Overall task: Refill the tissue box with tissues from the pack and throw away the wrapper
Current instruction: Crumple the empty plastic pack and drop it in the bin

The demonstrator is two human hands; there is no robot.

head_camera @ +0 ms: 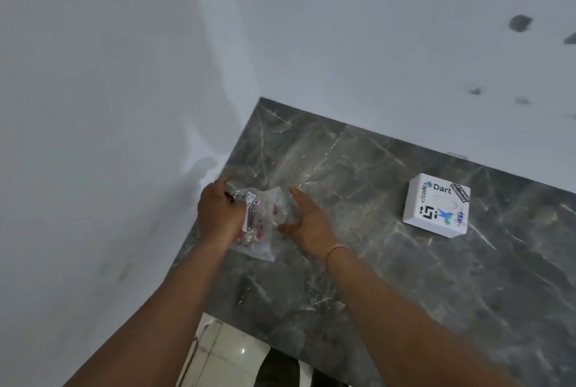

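Note:
A crumpled clear plastic wrapper [265,224] with red and white print lies near the left end of the dark marble counter [374,277]. My left hand [218,215] is closed on the wrapper's left side. Just to the wrapper's right, my right hand [307,224] is open with fingers spread, its fingertips at the plastic's edge. A white square tissue box [436,204] covered in stickers sits on the counter at the right, well apart from both hands. No loose tissues show.
White walls meet in a corner behind the counter's left end. Dark marks dot the right wall [519,23]. Below the counter's front edge I see pale floor tiles [224,352] and a dark shape [277,368].

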